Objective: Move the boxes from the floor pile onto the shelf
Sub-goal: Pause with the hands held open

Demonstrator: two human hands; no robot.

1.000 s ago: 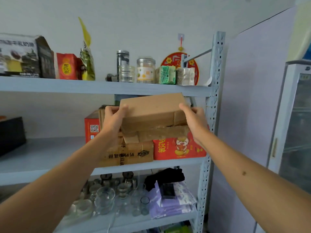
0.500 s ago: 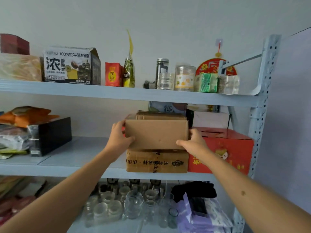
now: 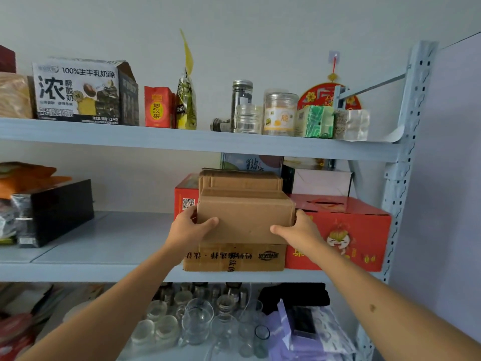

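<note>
We grip the box with left hand and right hand, seating it on the stack; next, release both.

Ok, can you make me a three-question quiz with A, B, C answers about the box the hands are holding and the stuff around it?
1. Where is the plain brown box?
A. on the floor
B. on top of the printed cardboard box on the middle shelf
C. on the top shelf

2. What colour is the big box right beside it?
A. red
B. blue
C. white

3. What are the hands doing?
A. hanging free
B. pointing at jars
C. holding the box's two sides

Answers: 1 B, it sits on the printed box. 2 A, the neighbour is red with a cartoon picture. 3 C, the left hand and right hand each hold a side, thumbs on its front.
</note>
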